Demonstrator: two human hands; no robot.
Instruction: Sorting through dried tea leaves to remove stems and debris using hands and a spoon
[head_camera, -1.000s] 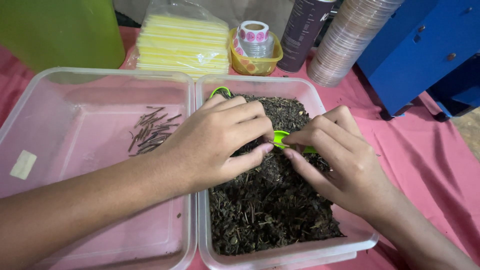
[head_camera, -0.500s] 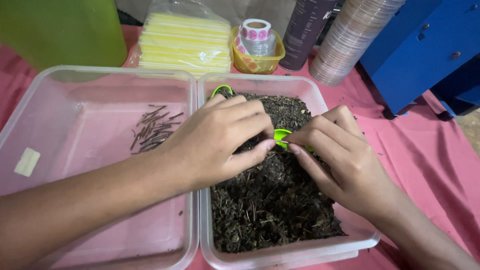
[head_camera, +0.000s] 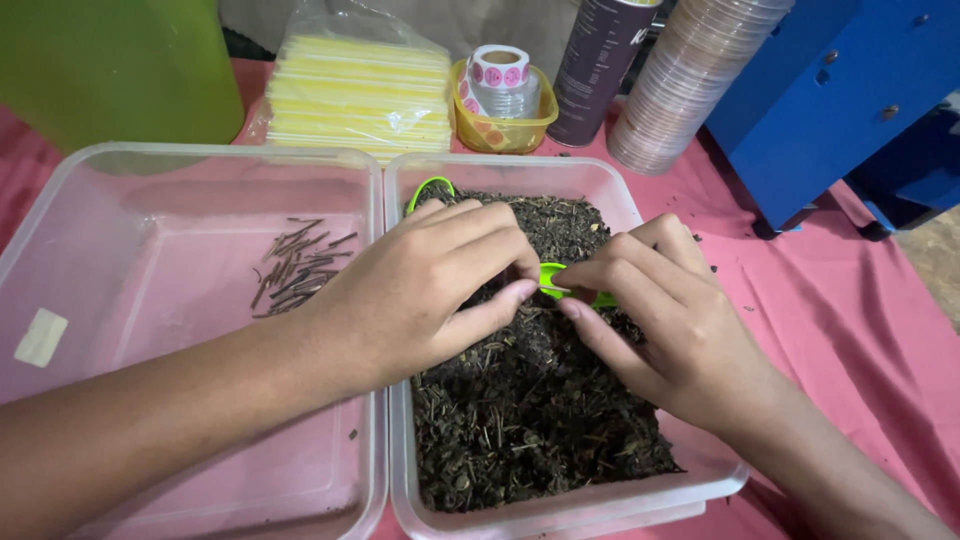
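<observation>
Grip unchanged: both hands (head_camera: 420, 290) (head_camera: 660, 320) still pinch green tweezers (head_camera: 560, 278) over dried leaves (head_camera: 530, 420).

A pink cloth (head_camera: 860, 330) is covering the table; two clear plastic tubs are sitting on it, the left tub (head_camera: 120, 200) showing pink through its floor and holding a few dark brown sticks (head_camera: 298, 268), the right tub (head_camera: 610, 190) holding blackish-brown dried leaves (head_camera: 530, 420); a bright green piece (head_camera: 553, 277) is showing between the two hands (a second green loop (head_camera: 430, 186) is peeking out at the tub's far edge); along the table's far edge, a lime-green container (head_camera: 120, 65), pale yellow sheets in clear wrap (head_camera: 360, 90), a yellow cup (head_camera: 500, 130) with pink-and-white stickers (head_camera: 498, 68), and a dark purple can (head_camera: 595, 65) are standing.
</observation>
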